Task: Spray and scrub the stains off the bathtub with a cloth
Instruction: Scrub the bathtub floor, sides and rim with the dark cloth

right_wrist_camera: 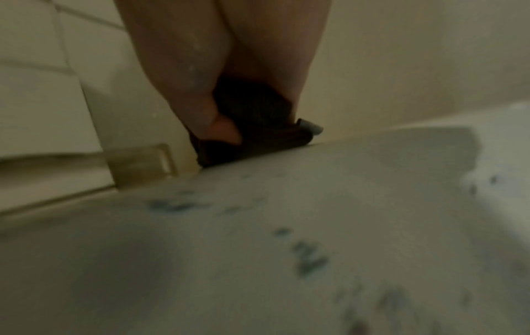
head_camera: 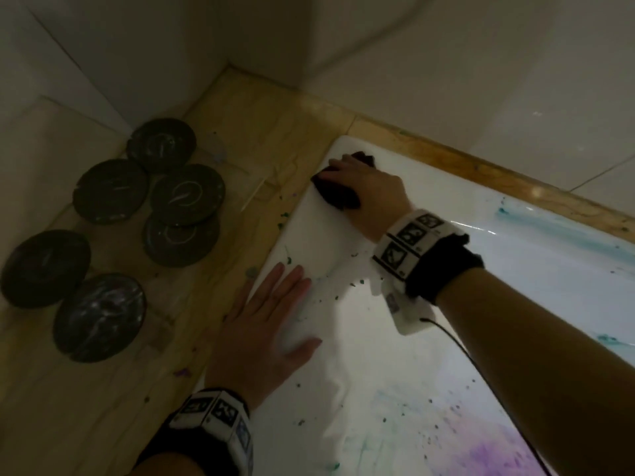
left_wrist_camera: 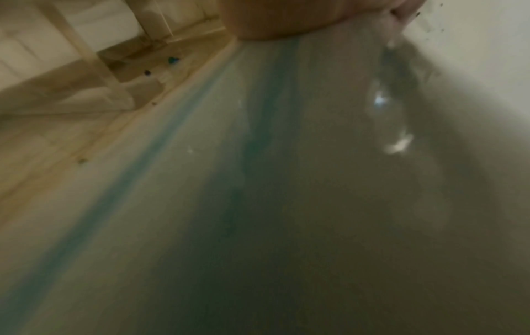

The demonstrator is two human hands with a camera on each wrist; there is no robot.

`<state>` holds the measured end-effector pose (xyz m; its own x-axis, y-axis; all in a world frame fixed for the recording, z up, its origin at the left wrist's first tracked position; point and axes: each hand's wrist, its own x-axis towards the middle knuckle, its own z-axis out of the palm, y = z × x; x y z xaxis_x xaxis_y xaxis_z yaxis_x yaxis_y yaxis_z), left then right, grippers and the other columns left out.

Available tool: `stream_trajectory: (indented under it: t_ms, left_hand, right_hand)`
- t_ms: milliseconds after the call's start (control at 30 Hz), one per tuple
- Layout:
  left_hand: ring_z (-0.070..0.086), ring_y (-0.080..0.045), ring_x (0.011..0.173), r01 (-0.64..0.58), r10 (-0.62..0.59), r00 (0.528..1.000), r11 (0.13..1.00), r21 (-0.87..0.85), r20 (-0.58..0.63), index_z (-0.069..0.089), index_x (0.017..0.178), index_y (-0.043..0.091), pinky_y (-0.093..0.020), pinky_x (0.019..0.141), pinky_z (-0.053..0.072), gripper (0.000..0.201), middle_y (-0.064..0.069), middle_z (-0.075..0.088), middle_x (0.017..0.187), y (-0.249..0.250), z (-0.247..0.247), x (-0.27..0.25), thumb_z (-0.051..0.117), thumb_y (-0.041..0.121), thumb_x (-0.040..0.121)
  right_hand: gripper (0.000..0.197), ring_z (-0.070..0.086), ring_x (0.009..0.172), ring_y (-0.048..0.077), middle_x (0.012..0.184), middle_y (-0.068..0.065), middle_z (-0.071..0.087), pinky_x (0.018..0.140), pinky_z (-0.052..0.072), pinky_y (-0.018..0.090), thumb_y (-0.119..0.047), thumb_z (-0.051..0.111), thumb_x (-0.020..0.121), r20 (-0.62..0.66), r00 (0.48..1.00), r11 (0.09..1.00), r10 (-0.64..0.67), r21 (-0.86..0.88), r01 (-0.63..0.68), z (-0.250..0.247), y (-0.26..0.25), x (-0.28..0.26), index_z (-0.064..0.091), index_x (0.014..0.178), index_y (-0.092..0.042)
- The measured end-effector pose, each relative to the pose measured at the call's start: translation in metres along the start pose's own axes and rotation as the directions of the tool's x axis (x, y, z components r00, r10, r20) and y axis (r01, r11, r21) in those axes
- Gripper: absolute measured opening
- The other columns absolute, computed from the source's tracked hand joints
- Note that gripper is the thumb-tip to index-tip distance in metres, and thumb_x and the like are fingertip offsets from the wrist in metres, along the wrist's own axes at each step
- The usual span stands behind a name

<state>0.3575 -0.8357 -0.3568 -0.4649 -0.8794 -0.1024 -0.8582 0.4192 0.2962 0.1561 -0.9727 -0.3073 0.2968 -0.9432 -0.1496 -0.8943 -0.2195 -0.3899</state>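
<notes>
With the right hand (head_camera: 369, 190) gripping the dark cloth (head_camera: 338, 197) at the bathtub rim's (head_camera: 309, 235) corner and the left hand (head_camera: 271, 324) braced flat, fingers straight, scrub firmly toward the green specks (head_camera: 357, 281).

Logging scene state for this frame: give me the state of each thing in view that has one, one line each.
cloth: dark, bunched, pressed on the tub's corner rim under the right hand.
right hand: grips the cloth, fingers curled round it.
left hand: flat on the tub rim, fingers straight, holding nothing.
bathtub: stained, green specks, teal streaks, purple patch.
dark dishes: six on the wooden ledge, some overlapping, smeared.
</notes>
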Motion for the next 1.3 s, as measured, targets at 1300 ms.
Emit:
stream_trajectory:
  t_ms: [1300]
  left_hand:
    - [0.017, -0.024, 0.143, 0.554, -0.548, 0.747, 0.826, 0.103, 0.375, 0.001, 0.150, 0.019, -0.032, 0.111, 0.026, 0.094, -0.007, -0.010, 0.157, 0.036, -0.054, -0.064, 0.063, 0.042, 0.084]
  right_hand:
    - [0.028, 0.056, 0.115, 0.015, 0.122, -0.004, 0.063, 0.107, 0.037, 0.034, -0.024, 0.058, 0.090, 0.028, 0.990, 0.979, -0.135, 0.160, 0.129, 0.002, -0.030, -0.102, 0.063, 0.118, -0.026]
